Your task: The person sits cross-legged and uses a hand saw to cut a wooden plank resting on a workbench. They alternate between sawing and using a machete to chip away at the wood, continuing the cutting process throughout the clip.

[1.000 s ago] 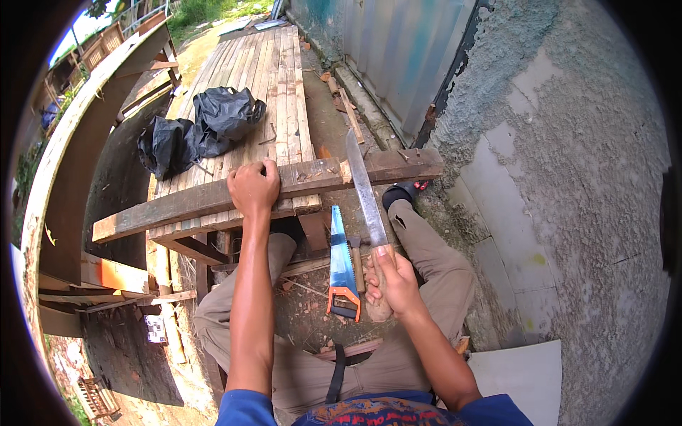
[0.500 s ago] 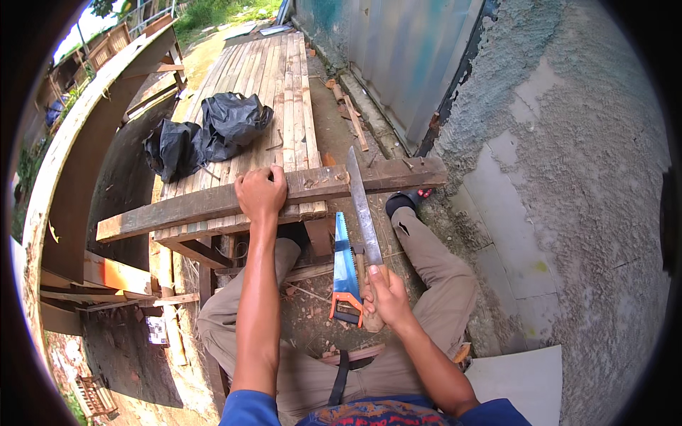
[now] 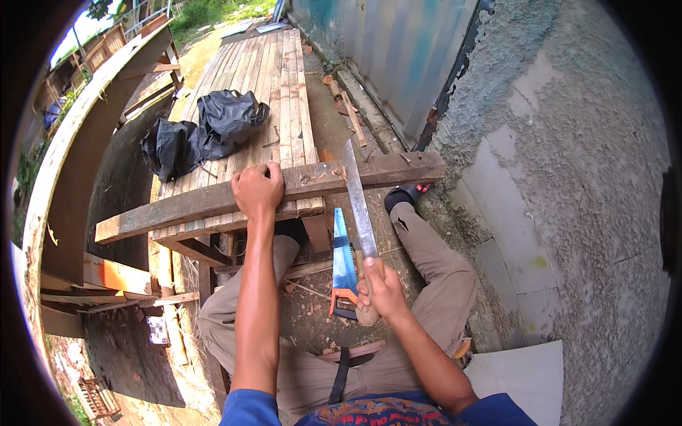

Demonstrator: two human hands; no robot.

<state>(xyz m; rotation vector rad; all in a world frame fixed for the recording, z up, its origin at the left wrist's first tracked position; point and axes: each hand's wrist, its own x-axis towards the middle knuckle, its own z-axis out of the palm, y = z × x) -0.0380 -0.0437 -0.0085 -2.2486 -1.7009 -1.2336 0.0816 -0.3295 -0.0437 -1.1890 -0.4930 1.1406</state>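
Note:
My left hand (image 3: 258, 189) is closed over a dark wooden beam (image 3: 163, 211), pressing it on the end of a slatted bench. In my right hand (image 3: 383, 287) is a machete (image 3: 362, 213), held by its wooden handle with the blade pointing away from me. The blade crosses the beam to the right of the bench edge, where the beam overhangs. Whether its edge touches the wood is hard to tell. A handsaw (image 3: 344, 259) with a blue blade and an orange and black handle lies just left of the machete, below the beam.
Crumpled black plastic bags (image 3: 231, 122) lie on the slatted bench (image 3: 288, 92), near a bent nail (image 3: 273, 137). Nails stick out of the beam's right end. A rough wall (image 3: 568, 177) rises at right; a curved wooden panel (image 3: 78, 163) stands at left. My foot (image 3: 403, 197) is under the overhang.
My right hand and the machete have moved slightly forward, away from me, along the blade's line. My left hand keeps its hold on the beam.

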